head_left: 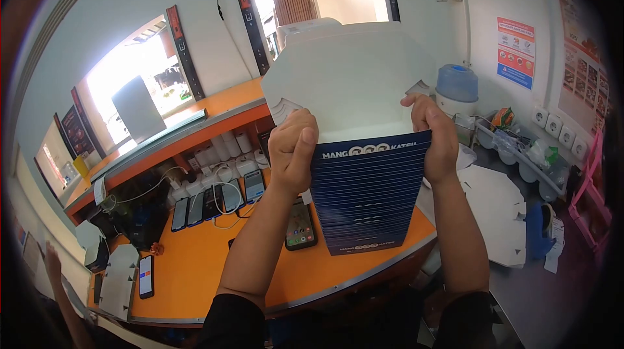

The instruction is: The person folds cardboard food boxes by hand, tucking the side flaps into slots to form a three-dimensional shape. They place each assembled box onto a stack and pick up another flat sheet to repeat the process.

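Observation:
A tall stack of nested dark-blue cardboard food boxes (pixel 367 199), printed "MANG KATSU", stands at the right end of the orange counter. The topmost box (pixel 357 82) has its white inside facing me, and its large flap rises up and away. At its left front corner my left hand (pixel 292 152) is closed on the cardboard, fingers curled and thumb pressed in. My right hand (pixel 431 136) grips the opposite corner, its fingertips bent over the white side tab. Some fingertips are hidden by the cardboard.
Several phones stand along the back of the orange counter (pixel 195 264); another phone (pixel 300 227) lies beside the stack. On the dark right-hand table are flat white cardboard blanks (pixel 494 212), a blue tape dispenser (pixel 538 229) and a grey organizer (pixel 520 154). Another person's arm (pixel 62 284) shows far left.

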The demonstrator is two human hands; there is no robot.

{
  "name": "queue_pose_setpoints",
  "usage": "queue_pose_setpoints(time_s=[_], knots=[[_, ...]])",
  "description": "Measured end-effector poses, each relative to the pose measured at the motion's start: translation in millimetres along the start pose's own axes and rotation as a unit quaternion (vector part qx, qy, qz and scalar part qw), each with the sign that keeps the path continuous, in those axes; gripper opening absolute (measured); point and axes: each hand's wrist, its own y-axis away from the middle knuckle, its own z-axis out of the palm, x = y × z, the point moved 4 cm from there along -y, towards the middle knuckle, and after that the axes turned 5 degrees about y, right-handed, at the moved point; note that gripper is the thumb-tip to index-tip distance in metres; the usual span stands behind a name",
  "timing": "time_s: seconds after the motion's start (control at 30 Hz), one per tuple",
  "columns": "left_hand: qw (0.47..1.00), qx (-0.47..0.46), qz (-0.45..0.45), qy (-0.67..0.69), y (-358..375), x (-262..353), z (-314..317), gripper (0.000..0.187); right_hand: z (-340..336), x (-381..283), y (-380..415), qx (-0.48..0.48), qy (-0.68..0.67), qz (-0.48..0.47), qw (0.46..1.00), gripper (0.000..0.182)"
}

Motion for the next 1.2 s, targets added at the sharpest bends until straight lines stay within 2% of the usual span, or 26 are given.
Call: queue_pose_setpoints(time_s=[0.1,0.17,0.2,0.27,0.3,0.33,0.4,0.47,0.57,0.67,0.77,0.97,1.07,1.17,1.2], knots=[[1.0,0.008,0.004,0.003,-2.0,-1.5,1.2,0.047,1.2,0.6,-2.4,-0.009,0.004,0.008,1.0,0.036],[0.999,-0.013,-0.041,-0.007,2.8,-5.1,-3.1,0.042,-3.0,9.3,0.0,-0.036,-0.003,0.002,0.999,0.036],[0.998,-0.023,-0.064,-0.012,6.3,-7.0,-5.2,0.042,-1.6,6.1,1.6,0.0,0.002,0.002,1.0,0.036],[0.994,0.083,-0.008,-0.074,10.2,-4.1,-2.7,0.045,5.2,-3.7,11.2,0.073,0.01,0.001,0.997,0.048],[0.985,0.136,0.018,-0.106,12.4,-2.8,0.6,0.054,7.1,-3.4,21.6,0.078,-0.002,0.017,0.997,0.049],[0.979,0.163,0.016,-0.121,19.2,-0.8,2.3,0.056,8.6,-0.7,38.6,0.082,-0.012,0.033,0.996,0.051],[0.983,0.153,-0.05,-0.092,46.0,4.1,7.7,0.059,9.1,8.2,75.4,0.082,-0.031,0.064,0.994,0.059],[0.98,0.111,-0.164,-0.019,77.4,3.5,17.7,0.064,7.7,15.3,96.2,0.083,-0.05,0.098,0.99,0.069],[0.959,0.077,-0.267,0.051,96.0,0.1,27.4,0.072,16.8,15.4,102.0,0.059,-0.029,0.191,0.979,0.072],[0.948,0.08,-0.299,0.071,98.2,-4.3,30.1,0.082,25.7,5.5,95.9,0.075,-0.077,0.265,0.958,0.066],[0.942,0.09,-0.314,0.077,98.6,-6.1,28.7,0.085,28.9,5.1,98.5,0.108,-0.039,0.245,0.963,0.061],[0.931,0.095,-0.343,0.08,95.4,1.7,28.9,0.087,29.4,6.7,96.7,0.144,-0.003,0.286,0.947,0.059],[0.934,0.111,-0.338,0.039,103.2,2.8,28.3,0.082,26.4,0.1,91.4,0.128,0.02,0.253,0.959,0.057],[0.936,0.12,-0.328,0.047,109.0,3.8,30.1,0.08,14.2,0.4,84.1,0.075,-0.061,0.257,0.961,0.056],[0.936,0.122,-0.326,0.061,108.6,5.4,31.1,0.08,16.0,2.6,85.6,0.093,-0.086,0.264,0.956,0.055]])
